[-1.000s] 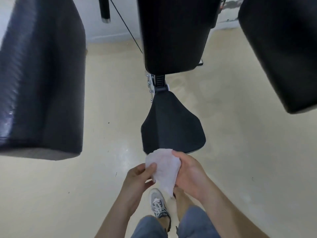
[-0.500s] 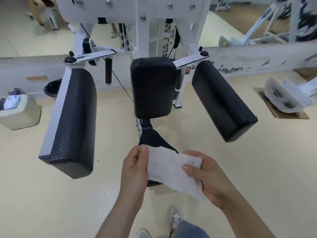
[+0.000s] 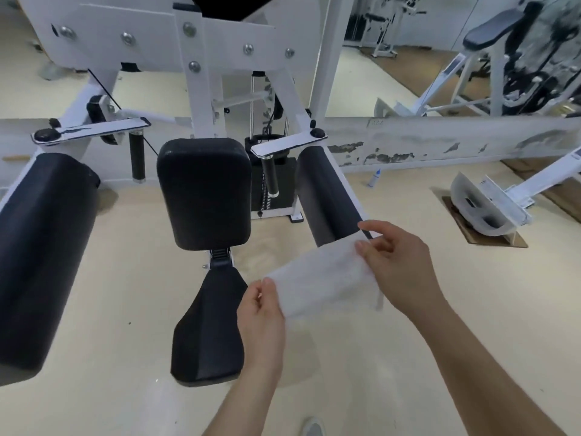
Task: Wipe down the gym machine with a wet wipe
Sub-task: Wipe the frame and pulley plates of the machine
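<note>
Pinching the wet wipe (image 3: 323,275) at opposite ends, left hand (image 3: 261,313) low, right hand (image 3: 396,262) higher, holding it spread in mid-air just right of the black seat (image 3: 207,328) of the gym machine (image 3: 204,193).

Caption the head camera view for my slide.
Left hand and right hand hold a wet wipe open before the gym machine.

A gym is indicated by the white steel-framed exercise machine (image 3: 195,89) at 12 o'clock, its black padded vinyl backrest (image 3: 204,190) and black weight stack (image 3: 287,190), and further white-framed machines (image 3: 496,83) at 2 o'clock.
</note>
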A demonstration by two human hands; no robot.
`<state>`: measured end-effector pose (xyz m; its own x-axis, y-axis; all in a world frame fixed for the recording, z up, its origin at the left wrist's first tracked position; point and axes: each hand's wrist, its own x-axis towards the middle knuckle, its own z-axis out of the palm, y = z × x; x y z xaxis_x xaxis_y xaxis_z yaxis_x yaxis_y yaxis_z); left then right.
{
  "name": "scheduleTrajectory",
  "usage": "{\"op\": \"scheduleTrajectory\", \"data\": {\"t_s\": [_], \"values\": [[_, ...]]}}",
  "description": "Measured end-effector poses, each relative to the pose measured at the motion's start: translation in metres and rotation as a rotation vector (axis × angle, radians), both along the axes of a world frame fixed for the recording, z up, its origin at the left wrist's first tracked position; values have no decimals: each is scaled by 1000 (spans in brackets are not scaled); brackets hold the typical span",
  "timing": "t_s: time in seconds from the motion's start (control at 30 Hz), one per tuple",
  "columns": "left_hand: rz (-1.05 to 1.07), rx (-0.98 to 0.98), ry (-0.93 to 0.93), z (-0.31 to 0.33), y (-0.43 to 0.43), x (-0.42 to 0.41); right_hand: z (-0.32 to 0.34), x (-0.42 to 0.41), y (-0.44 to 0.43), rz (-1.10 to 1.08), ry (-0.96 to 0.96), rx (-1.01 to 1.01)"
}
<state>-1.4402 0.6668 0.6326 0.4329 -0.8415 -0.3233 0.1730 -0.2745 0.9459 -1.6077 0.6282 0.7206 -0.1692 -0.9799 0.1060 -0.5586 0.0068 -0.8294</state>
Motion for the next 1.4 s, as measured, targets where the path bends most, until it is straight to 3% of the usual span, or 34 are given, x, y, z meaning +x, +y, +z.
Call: {"op": "scheduleTrajectory", "data": {"t_s": [0.1, 0.17, 0.23, 0.3, 0.37, 0.5, 0.6, 0.7, 0.77, 0.93, 1.1, 1.2, 1.3, 1.4], "values": [[-17, 101, -141, -22, -27, -32, -15, -22, -41, 48, 206, 31], [-58, 39, -208, -23, -40, -53, -27, -34, -59, 89, 330, 33], [-238, -56, -161, -14, -55, -85, -40, -44, -68, 108, 366, -10], [-345, -85, -121, -3, -69, -116, -51, -54, -73, 118, 262, -31], [-321, -73, -230, 0, -79, -136, -59, -66, -76, 114, 140, 3], [-316, -29, -373, 5, -103, -130, -66, -71, -78, 116, -57, 102], [-306, 37, -382, 9, -164, -120, -58, -64, -83, 140, -148, 45], [-304, 129, -349, 13, -221, -111, -50, -57, -91, 213, -103, -12], [-311, 89, -357, 9, -223, -109, -47, -55, -98, 236, -81, -18], [-376, -80, -188, -21, -123, -122, -42, -42, -113, 259, -99, 17], [-339, -26, -110, -9, -184, -108, -47, -27, -113, 101, -383, 167], [-293, 57, -174, 4, -268, -93, -48, -27, -115, 147, -284, 206], [-301, 177, -258, 13, -328, -84, -52, -25, -119, 229, -12, 163], [-269, 197, -160, 14, -354, -77, -51, -24, -122, 265, 212, 143]]}}
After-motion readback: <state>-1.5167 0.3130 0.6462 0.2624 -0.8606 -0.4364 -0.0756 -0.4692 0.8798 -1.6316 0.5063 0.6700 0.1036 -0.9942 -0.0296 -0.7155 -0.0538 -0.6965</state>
